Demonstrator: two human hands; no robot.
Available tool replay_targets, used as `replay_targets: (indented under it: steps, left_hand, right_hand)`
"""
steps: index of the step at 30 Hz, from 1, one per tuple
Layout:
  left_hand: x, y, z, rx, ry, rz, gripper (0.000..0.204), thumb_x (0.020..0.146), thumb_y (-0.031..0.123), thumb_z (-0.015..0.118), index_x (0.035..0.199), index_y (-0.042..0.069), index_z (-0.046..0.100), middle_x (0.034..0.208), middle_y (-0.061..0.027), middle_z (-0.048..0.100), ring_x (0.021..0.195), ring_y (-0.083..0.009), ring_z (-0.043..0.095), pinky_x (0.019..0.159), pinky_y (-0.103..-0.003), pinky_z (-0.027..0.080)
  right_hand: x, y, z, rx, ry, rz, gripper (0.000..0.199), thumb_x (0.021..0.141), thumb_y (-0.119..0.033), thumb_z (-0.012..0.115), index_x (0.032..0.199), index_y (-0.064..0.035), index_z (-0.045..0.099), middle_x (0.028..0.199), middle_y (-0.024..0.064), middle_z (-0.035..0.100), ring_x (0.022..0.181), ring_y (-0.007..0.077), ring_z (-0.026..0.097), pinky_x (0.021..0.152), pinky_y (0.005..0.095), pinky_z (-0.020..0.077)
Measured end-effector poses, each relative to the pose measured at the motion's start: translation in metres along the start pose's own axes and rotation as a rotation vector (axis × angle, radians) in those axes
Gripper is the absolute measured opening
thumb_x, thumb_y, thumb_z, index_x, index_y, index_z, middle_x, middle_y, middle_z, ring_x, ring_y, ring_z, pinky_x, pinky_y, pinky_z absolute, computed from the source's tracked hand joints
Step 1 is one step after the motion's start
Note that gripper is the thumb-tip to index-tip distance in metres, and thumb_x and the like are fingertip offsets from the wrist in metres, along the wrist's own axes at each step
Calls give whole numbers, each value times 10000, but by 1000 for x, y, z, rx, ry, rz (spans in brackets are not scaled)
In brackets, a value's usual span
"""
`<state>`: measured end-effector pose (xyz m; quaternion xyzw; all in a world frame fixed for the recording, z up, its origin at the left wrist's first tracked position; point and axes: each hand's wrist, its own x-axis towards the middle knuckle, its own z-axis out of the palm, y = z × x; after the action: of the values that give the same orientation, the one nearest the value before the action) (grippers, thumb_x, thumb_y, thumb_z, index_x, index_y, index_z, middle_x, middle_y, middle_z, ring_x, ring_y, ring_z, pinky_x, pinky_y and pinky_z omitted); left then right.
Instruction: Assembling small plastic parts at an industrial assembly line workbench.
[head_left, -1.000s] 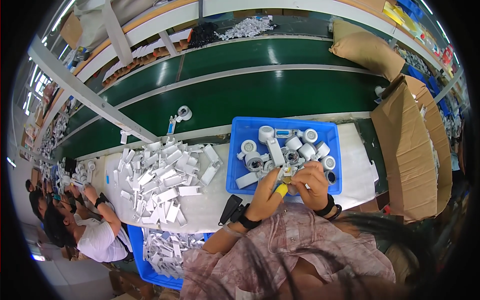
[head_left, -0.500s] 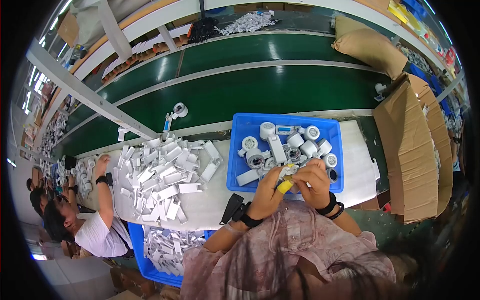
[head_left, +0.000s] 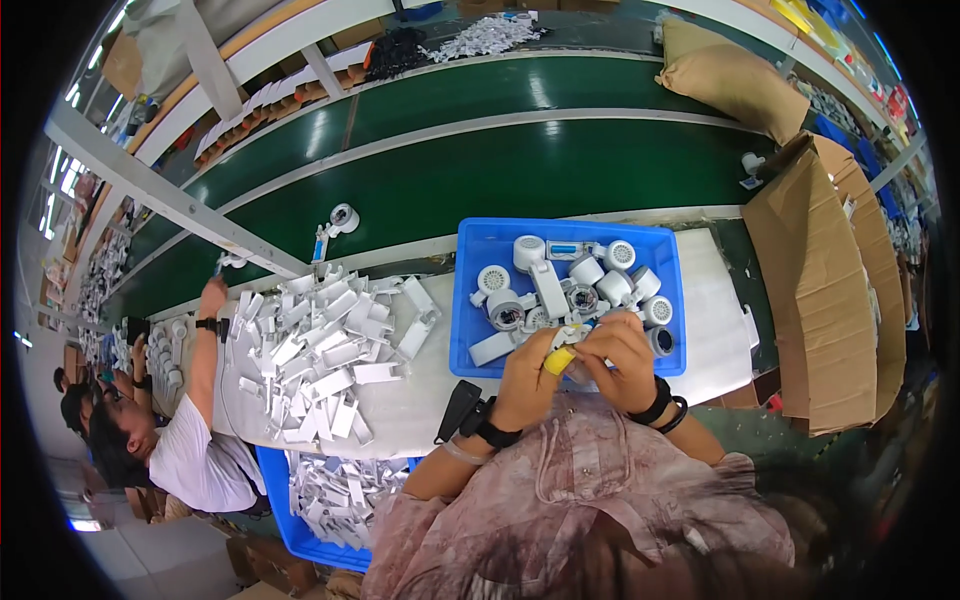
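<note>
Over the near edge of a blue bin (head_left: 464, 290), my left hand (head_left: 528, 380) and my right hand (head_left: 622, 362) meet with their fingers closed. Between the fingertips is a small white plastic part (head_left: 570, 335), mostly covered by them. Something yellow (head_left: 559, 360), perhaps a wrap on a finger, shows at my left fingertips. Inside the bin lie several white round-headed plastic units (head_left: 528, 251), some with slotted grilles, some with open round faces. To the left, a heap of white plastic covers (head_left: 335, 340) is spread over the pale worktop (head_left: 420, 425).
A green conveyor belt (head_left: 480, 165) runs behind the worktop, with one round-headed unit (head_left: 343, 218) at its near edge. An open cardboard box (head_left: 800, 300) stands at right. Lower left, another blue bin (head_left: 285, 515) holds more covers. A co-worker (head_left: 195, 455) reaches toward the belt at left.
My hands stay together at the white part, with slight finger movement. The co-worker's arm at left has stretched farther toward the belt, where a white piece is now at the fingers.
</note>
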<state>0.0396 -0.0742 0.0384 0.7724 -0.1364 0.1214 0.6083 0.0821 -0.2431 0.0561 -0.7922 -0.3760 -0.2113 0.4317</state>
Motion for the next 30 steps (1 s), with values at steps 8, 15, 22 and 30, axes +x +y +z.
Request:
replay_targets:
  steps: [8, 15, 22, 30]
  left_hand:
    - [-4, 5, 3, -536, -104, -290, 299, 955, 134, 492, 1225, 5, 495, 886, -42, 595, 637, -85, 546, 554, -233, 449]
    - [-11, -1, -2, -548, -3, -328, 298, 917, 74, 566, 1197, 9, 488, 960, -41, 592, 762, -102, 603, 671, -248, 484]
    - [-19, -20, -9, -418, -45, -355, 314, 917, 137, 606, 1190, 6, 522, 1008, -63, 624, 844, -107, 625, 709, -236, 499]
    - [-23, -19, -7, -484, 27, -479, 212, 911, 93, 593, 1103, 13, 557, 941, -38, 641, 790, -79, 617, 650, -216, 482]
  right_hand:
    - [-20, 23, 12, 871, -2, 696, 377, 971, -233, 467, 1274, -10, 490, 1217, 77, 530, 1173, 177, 465, 1012, 317, 345]
    - [-13, 28, 2, 606, -234, 580, 389, 859, -118, 593, 1226, -16, 515, 1163, 95, 517, 1087, 199, 499, 950, 329, 388]
    - [-7, 16, -3, 104, -74, 270, 551, 661, -104, 673, 1175, -20, 492, 1068, 147, 514, 1000, 304, 496, 891, 365, 413]
    - [-11, 15, 4, 98, -6, 199, 364, 682, -96, 695, 999, -14, 538, 978, 157, 532, 892, 303, 531, 801, 374, 441]
